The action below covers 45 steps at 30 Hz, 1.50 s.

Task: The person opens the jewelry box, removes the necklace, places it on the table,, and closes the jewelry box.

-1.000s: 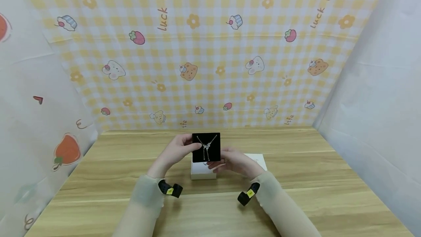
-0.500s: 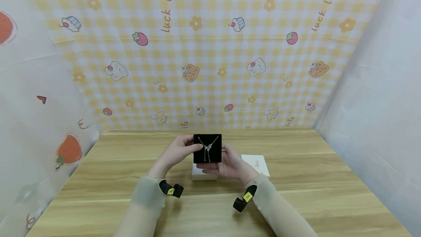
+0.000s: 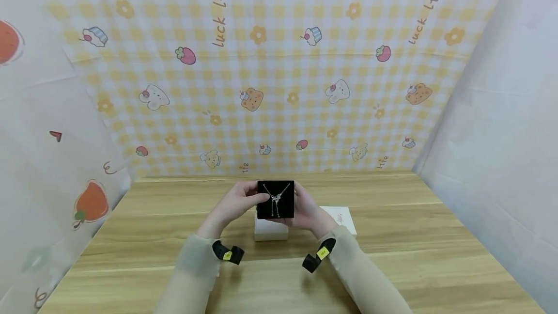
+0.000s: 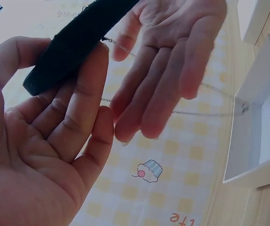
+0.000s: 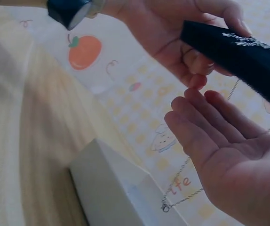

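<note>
My left hand (image 3: pixel 235 203) grips a square black display pad (image 3: pixel 285 211) by its left side, thumb on the front face and fingers behind. A silver necklace with a butterfly pendant (image 3: pixel 276 198) lies across that face. From the back of the pad its chain (image 4: pixel 205 114) hangs in a long loop, ending at a small clasp (image 5: pixel 166 207). My right hand (image 5: pixel 238 157) is behind and below the pad, palm turned up and fingers straight, right by the chain. In the head view the pad hides most of the right fingers.
Under the pad a white box base (image 3: pixel 271 233) stands uncovered on the wooden table (image 3: pixel 174 251). A white lid (image 3: pixel 342 216) with a pale red print lies to its right, partly behind the right wrist. Checked cloth (image 3: pixel 279 71) hangs behind the table.
My right hand has uncurled from the pad's lower right and slid left behind it, palm up. The left hand keeps its grip on the pad, nearly still.
</note>
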### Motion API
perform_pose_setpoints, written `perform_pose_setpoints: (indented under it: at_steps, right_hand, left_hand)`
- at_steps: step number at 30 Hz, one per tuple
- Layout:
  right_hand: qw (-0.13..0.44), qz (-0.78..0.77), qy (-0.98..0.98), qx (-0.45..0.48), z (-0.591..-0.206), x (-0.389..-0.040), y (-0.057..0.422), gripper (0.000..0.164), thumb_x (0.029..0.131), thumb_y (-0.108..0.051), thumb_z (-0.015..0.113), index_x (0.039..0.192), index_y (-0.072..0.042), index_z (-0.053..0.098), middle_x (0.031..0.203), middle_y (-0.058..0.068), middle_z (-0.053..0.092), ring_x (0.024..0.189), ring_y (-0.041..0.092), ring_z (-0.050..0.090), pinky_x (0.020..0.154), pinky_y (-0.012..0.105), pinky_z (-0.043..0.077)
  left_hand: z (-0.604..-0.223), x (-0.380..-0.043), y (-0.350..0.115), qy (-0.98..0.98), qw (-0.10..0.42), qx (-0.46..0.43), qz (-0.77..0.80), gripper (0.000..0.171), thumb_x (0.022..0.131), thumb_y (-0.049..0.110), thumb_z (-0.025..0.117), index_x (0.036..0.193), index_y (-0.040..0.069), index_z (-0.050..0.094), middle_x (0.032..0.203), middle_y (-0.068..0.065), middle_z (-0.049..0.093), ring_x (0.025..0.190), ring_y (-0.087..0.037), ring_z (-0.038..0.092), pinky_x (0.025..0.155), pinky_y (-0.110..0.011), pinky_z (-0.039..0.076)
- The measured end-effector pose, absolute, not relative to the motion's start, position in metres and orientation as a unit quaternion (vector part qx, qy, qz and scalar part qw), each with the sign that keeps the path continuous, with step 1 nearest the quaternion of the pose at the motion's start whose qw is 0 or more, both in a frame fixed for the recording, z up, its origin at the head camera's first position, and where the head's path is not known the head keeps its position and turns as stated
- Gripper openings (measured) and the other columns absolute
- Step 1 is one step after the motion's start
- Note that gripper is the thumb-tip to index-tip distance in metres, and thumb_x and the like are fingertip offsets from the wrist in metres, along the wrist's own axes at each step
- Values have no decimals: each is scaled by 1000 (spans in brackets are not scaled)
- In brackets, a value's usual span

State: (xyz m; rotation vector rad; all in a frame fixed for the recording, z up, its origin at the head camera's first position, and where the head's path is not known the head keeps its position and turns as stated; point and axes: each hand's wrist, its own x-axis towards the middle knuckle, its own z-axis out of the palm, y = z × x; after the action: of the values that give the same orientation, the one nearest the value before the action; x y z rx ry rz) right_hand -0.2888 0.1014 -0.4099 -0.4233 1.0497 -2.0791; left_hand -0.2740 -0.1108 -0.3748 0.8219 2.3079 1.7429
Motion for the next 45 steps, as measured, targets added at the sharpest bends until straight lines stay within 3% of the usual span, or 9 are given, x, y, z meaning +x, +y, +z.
perform_pose_setpoints:
  at_steps: [7, 11, 15, 18, 21, 28, 32, 39, 45]
  right_hand:
    - [381, -816, 409, -148, -397, -294, 106, 57, 102, -51, 21, 101, -17, 66, 103, 0, 64, 95, 15, 60, 87, 32, 47]
    - [385, -816, 403, -155, -392, -298, 110, 65, 102, -51, 15, 103, -14, 68, 105, 1, 65, 98, 16, 61, 88, 34, 48]
    - [391, -818, 387, -168, -392, -302, 112, 66, 103, -50, 17, 125, -5, 59, 116, 7, 63, 108, 20, 58, 93, 38, 46]
    - [386, -820, 390, -162, -394, -302, 111, 69, 103, -50, 22, 146, 3, 34, 126, 12, 57, 115, 25, 55, 97, 40, 44]
    - [372, -819, 411, -147, -396, -303, 111, 76, 103, -50, 27, 150, 8, 16, 132, 17, 52, 118, 27, 53, 98, 41, 43]
    - [355, -824, 426, -121, -397, -308, 114, 74, 102, -48, 34, 149, 8, 20, 139, 20, 48, 118, 27, 54, 98, 40, 44]
    - [348, -826, 430, -107, -398, -310, 115, 66, 104, -40, 32, 149, 7, 21, 149, 22, 35, 121, 26, 54, 99, 39, 43]
    - [318, -842, 429, -76, -403, -313, 115, 53, 106, -26, 35, 146, 8, 29, 123, 13, 64, 119, 23, 57, 105, 41, 37]
    - [294, -842, 449, -46, -408, -317, 114, 46, 103, -20, 46, 140, 6, 41, 122, 12, 65, 112, 20, 62, 101, 37, 42]
  left_hand:
    - [-376, -276, -108, 774, 63, 279, 565, 15, 93, 14, 63, 98, 1, 67, 92, -4, 68, 82, -15, 60, 80, -34, 48]
    - [-377, -276, -107, 781, 67, 275, 558, 15, 93, 17, 63, 95, 3, 67, 89, -2, 68, 81, -15, 58, 80, -35, 47]
    - [-380, -275, -106, 776, 96, 263, 564, 22, 93, 18, 63, 107, 1, 68, 98, -5, 70, 89, -16, 63, 85, -35, 49]
    - [-383, -275, -105, 771, 116, 265, 568, 26, 93, 17, 63, 111, -2, 66, 102, -8, 70, 92, -17, 64, 85, -35, 50]
    - [-386, -276, -103, 766, 119, 273, 570, 26, 93, 14, 62, 111, -4, 65, 103, -11, 69, 92, -18, 64, 84, -35, 51]
    - [-388, -279, -102, 769, 115, 274, 566, 26, 93, 13, 62, 112, -5, 65, 103, -12, 69, 92, -18, 65, 83, -34, 51]
    - [-389, -280, -102, 778, 123, 268, 555, 27, 94, 16, 62, 113, -3, 66, 102, -10, 70, 92, -18, 65, 85, -34, 50]
    - [-395, -282, -101, 787, 144, 266, 538, 29, 93, 21, 62, 112, 0, 67, 100, -7, 72, 92, -17, 65, 90, -39, 48]
    - [-397, -283, -99, 773, 168, 273, 547, 32, 93, 20, 61, 116, -3, 65, 101, -9, 71, 92, -19, 66, 90, -37, 48]
